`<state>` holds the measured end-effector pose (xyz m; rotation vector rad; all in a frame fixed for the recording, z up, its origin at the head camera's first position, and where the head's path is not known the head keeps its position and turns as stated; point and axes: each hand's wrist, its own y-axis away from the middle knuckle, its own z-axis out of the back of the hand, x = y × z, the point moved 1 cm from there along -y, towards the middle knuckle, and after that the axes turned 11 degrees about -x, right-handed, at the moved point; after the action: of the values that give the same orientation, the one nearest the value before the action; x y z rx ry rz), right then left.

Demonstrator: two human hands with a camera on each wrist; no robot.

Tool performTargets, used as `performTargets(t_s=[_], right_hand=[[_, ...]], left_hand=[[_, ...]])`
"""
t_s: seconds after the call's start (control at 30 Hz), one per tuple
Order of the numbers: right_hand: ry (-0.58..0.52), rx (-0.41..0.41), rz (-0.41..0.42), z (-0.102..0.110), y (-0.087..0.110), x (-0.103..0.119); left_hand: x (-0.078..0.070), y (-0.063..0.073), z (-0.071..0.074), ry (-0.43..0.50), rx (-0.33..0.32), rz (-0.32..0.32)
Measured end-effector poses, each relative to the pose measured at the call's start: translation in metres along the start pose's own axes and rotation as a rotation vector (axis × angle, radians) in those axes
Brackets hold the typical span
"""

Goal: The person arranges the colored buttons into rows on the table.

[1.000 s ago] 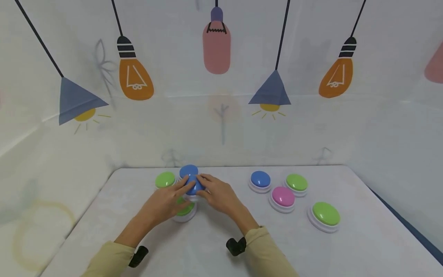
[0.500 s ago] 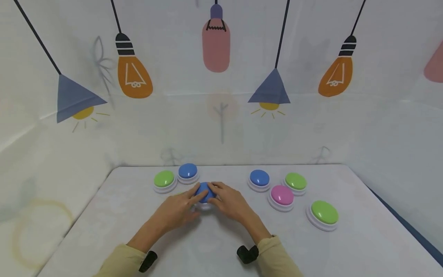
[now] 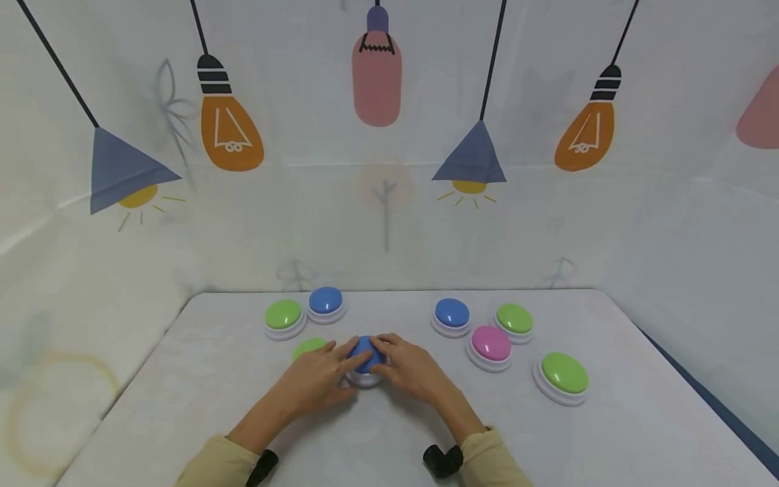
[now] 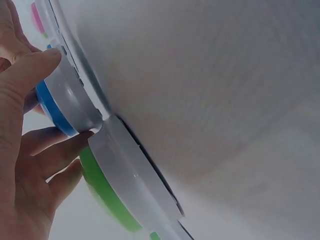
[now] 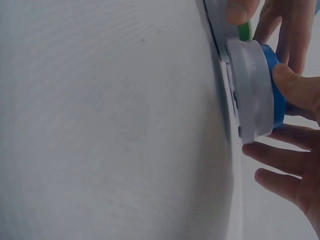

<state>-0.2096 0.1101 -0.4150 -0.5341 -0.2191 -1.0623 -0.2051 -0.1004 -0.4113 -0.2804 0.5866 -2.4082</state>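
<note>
Both hands hold a dome-topped blue push button (image 3: 364, 346) with a white base, one hand on each side, at the middle of the table in the head view. My left hand (image 3: 313, 382) has its thumb against the white base in the left wrist view. My right hand (image 3: 416, 370) puts its thumb on the blue cap (image 5: 278, 107) and its fingers along the far side in the right wrist view. The base is close over the tabletop. Just left of it, a green push button (image 3: 308, 348) is partly hidden behind my left hand.
Another green button (image 3: 283, 315) and a second blue button (image 3: 325, 301) stand at the back left. On the right are a blue button (image 3: 452, 313), a pink button (image 3: 491, 343) and two green ones. A cloth with printed lamps hangs behind the white table (image 3: 389, 446).
Both hands have carried the blue button right and toward the person, away from the back-left buttons and off the nearer green button. The other buttons stay in place.
</note>
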Motion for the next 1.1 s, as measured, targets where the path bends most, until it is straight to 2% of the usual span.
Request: performTargets(t_s=[0.2,0.47,0.83,1.1], right_hand=[[-0.046,0.035,-0.032,-0.002,0.002,-0.002],[-0.064,0.058,-0.079,-0.002,0.000,-0.001],[-0.078,0.134,-0.126,0.004,-0.005,0.003],[-0.063,0.167,-0.116,0.009,-0.011,0.002]], left_hand=[[-0.002,0.000,-0.002,-0.002,0.005,-0.042],[-0.002,0.000,-0.003,-0.017,-0.005,-0.056],[-0.003,-0.001,0.001,0.002,0.074,-0.008],[0.000,-0.001,0.005,-0.004,0.077,-0.026]])
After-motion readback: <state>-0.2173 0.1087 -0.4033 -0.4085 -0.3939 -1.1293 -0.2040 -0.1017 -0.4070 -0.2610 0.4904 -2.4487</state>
